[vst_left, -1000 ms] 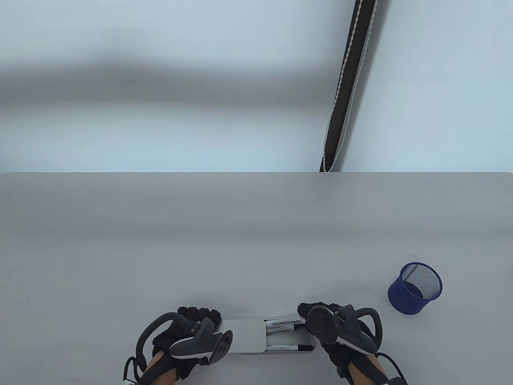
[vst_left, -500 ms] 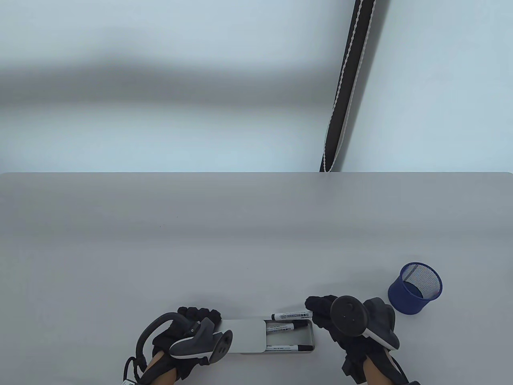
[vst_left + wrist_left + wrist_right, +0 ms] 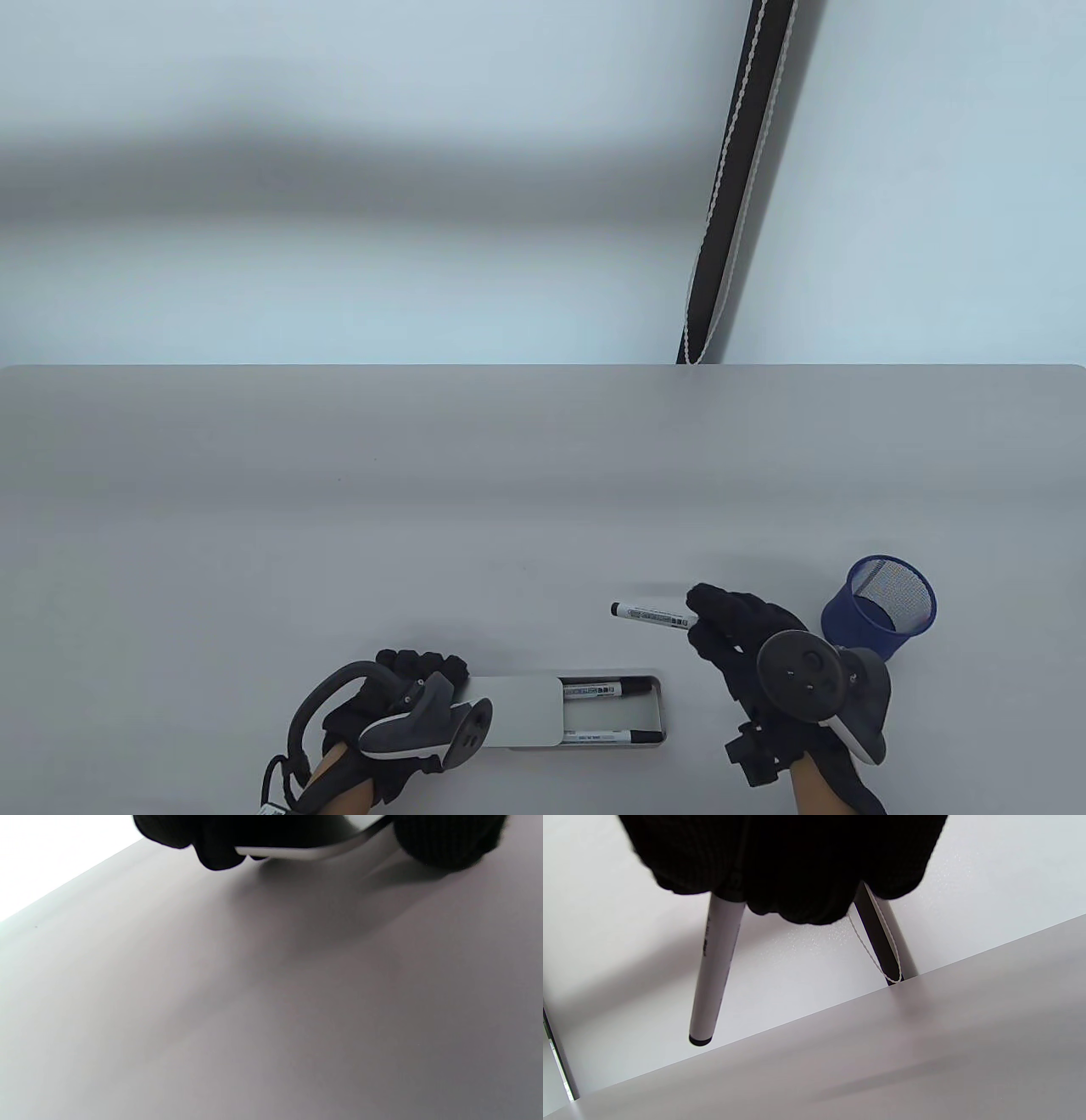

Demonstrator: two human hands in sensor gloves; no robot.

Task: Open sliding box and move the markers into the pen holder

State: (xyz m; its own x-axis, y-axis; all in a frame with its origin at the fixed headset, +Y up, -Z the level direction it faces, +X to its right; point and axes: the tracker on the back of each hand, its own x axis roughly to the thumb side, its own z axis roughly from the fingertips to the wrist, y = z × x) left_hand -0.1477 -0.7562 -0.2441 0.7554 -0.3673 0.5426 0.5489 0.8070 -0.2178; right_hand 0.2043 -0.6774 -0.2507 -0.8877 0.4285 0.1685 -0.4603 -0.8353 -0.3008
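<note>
Nearest the bottom edge of the table view, the left hand (image 3: pixel 399 705) lies on the grey tabletop (image 3: pixel 424 526) with its grip clamped on the left end of the sliding box (image 3: pixel 526 711); the left wrist view shows dark gloved fingers (image 3: pixel 216 853) curled over the box's pale metal edge (image 3: pixel 305 853). The box's lid (image 3: pixel 513 709) is slid to the left, leaving the right part of the tray open. Two markers lie in that open part, one along the far side (image 3: pixel 604 688) and one along the near side (image 3: pixel 612 735), each with a white labelled barrel and black ends.

Just beyond the box and to its right, the right hand (image 3: pixel 747 645) is raised above the tabletop, its grip clamped on the right end of a third marker (image 3: pixel 649 613). This marker lies roughly level, its black end pointing left, clear of the box. In the right wrist view the same marker (image 3: pixel 715 971) juts out from under the gloved fingers (image 3: pixel 780 870) (how the fingertips sit on it is hidden there).

Near the hand's right stands the pen holder (image 3: pixel 880 608), a blue mesh cup, upright, apart from hand and marker.

Behind the tabletop's far edge, a black strap with white edging (image 3: pixel 734 178) hangs against the pale wall.
</note>
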